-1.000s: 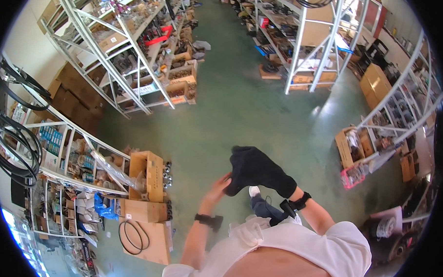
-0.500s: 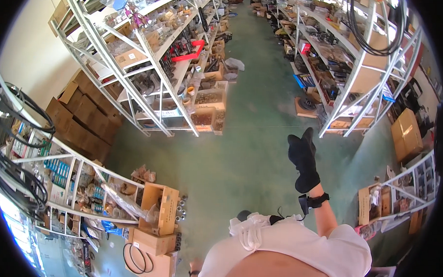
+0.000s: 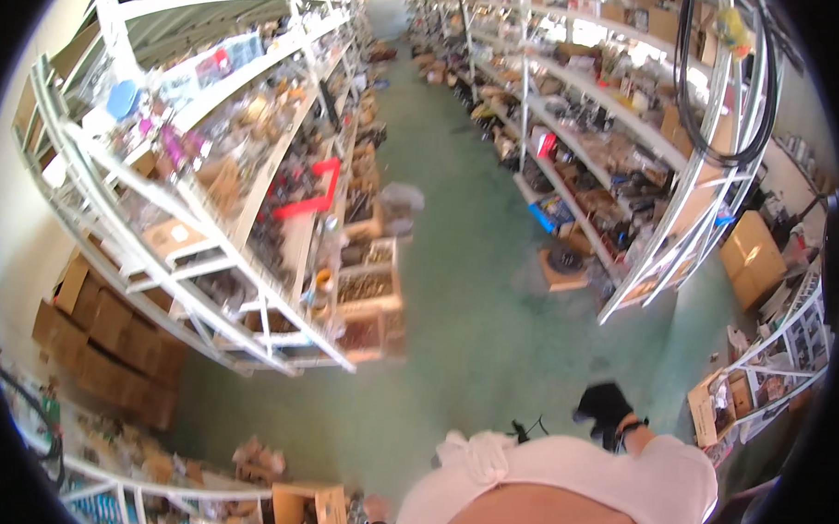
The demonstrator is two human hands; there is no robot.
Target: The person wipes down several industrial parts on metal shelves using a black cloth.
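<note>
My right hand point(image 3: 605, 405), in a black glove, is held low in front of my right side above the green floor point(image 3: 472, 356). Its fingers look loosely bent and apart, somewhat blurred, and I make out nothing in them. A black band point(image 3: 637, 425) circles that wrist. Only a small part of my left hand point(image 3: 375, 507) shows at the lower edge, beside an open cardboard box point(image 3: 335, 510). It looks bare, with a dark band at the wrist; its fingers cannot be made out.
An aisle runs ahead between a left shelf rack point(image 3: 226, 255) and a right shelf rack point(image 3: 619, 107), both loaded with parts. Open bins point(image 3: 372, 288) line the left rack's foot. Cartons point(image 3: 112, 344) lean by the left wall. Black hoses point(image 3: 719, 148) hang at the upper right.
The racks appear nearer and lower in view, and the aisle has shifted left. My right arm has drawn back from its forward reach toward my body. The boxes at lower left have mostly slipped out of view.
</note>
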